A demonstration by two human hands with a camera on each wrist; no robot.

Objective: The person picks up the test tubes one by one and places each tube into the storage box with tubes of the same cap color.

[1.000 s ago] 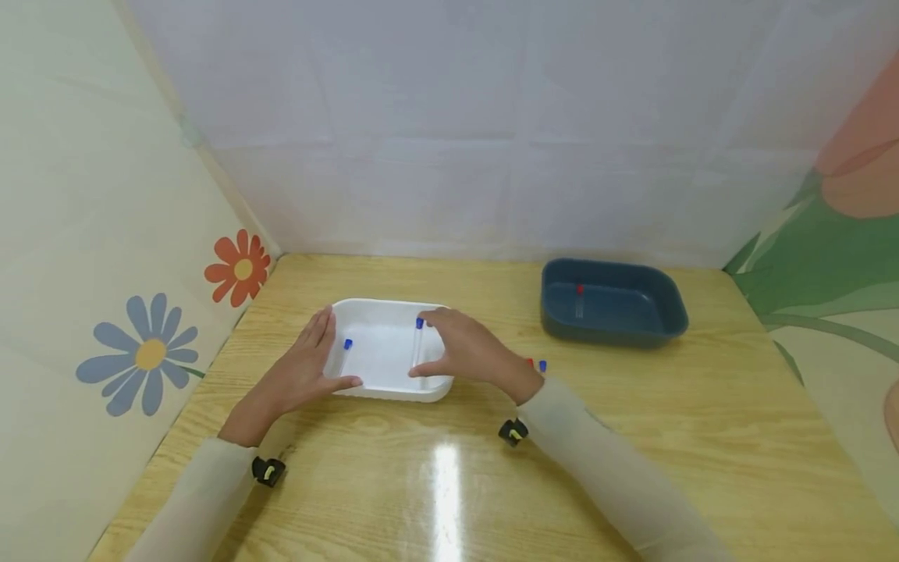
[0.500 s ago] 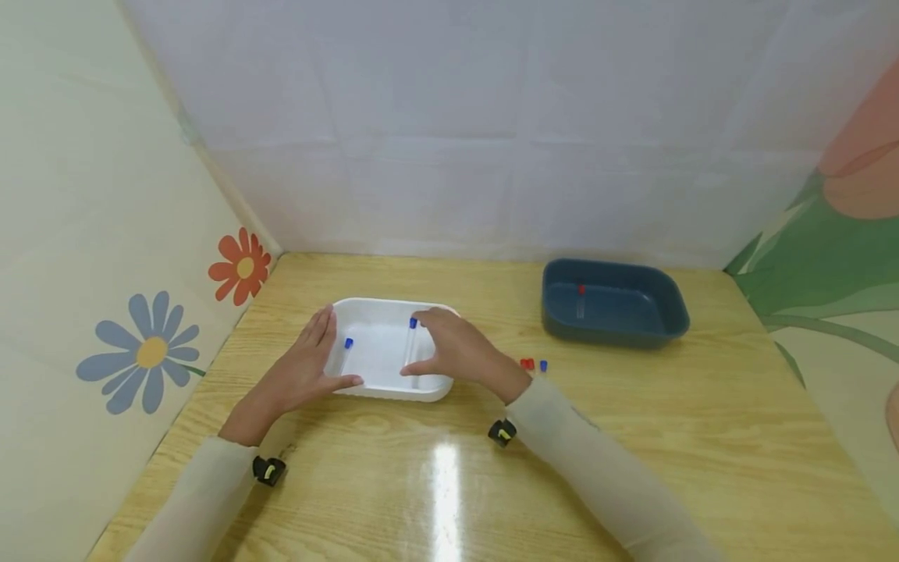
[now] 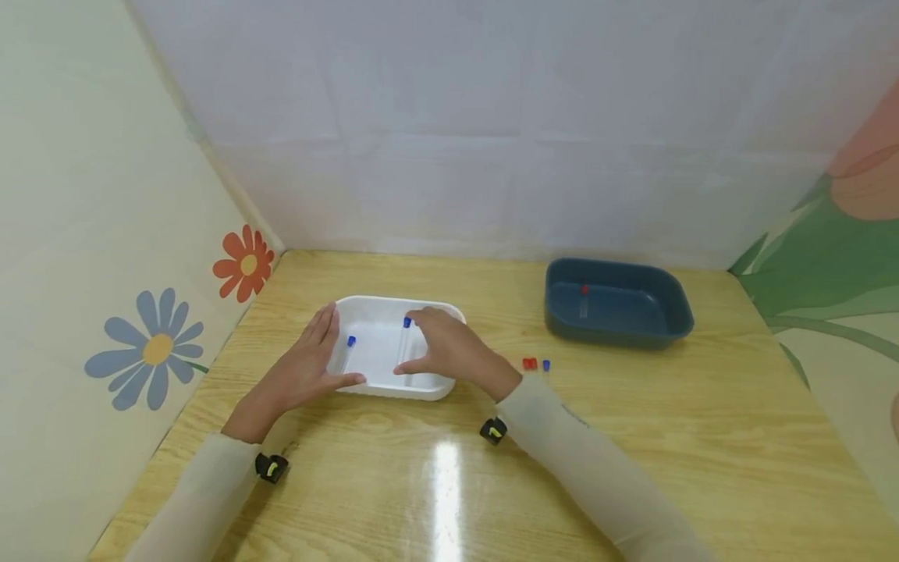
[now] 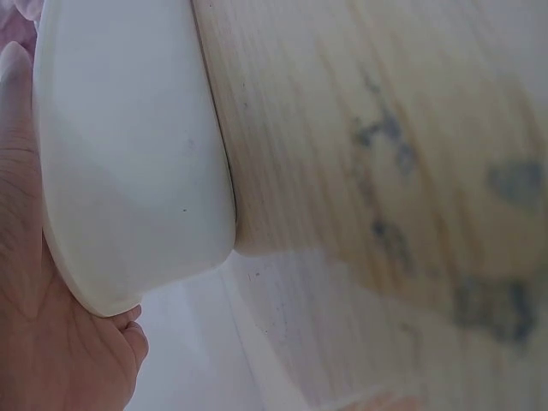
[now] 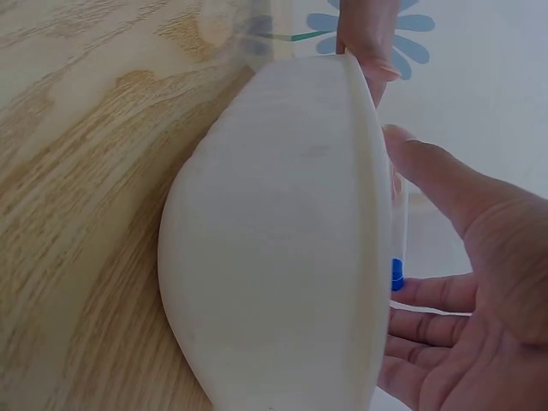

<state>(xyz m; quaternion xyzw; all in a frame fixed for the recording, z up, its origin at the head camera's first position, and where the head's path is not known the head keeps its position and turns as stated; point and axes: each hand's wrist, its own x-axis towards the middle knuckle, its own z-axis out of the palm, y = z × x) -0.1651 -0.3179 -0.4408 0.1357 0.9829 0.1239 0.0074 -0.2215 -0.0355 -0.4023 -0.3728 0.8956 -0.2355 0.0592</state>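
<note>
A white plastic tray [image 3: 393, 393] sits on the wooden table. My left hand [image 3: 298, 367] holds its left end, fingers along the far corner and thumb over the near rim; the left wrist view shows the palm against that rim. Inside the tray, beside this hand, lies a clear test tube with a blue cap [image 3: 352, 341]. Over the tray's right part, my right hand [image 3: 449, 347] holds another blue-capped test tube [image 3: 405, 343] lengthwise between thumb and fingers. Its blue cap [image 5: 397, 274] shows by the fingertips above the rim in the right wrist view.
A dark blue bin [image 3: 618, 336] stands at the back right, with a red-capped tube [image 3: 584, 290] inside. Two red caps [image 3: 530, 364] and a blue cap [image 3: 546, 365] show on the table just beyond my right wrist. Fabric walls border the table at the back and sides.
My right hand has moved a little left across the tray with the blue-capped test tube. More of the red and blue caps behind my right wrist now shows. The left hand keeps its place.
</note>
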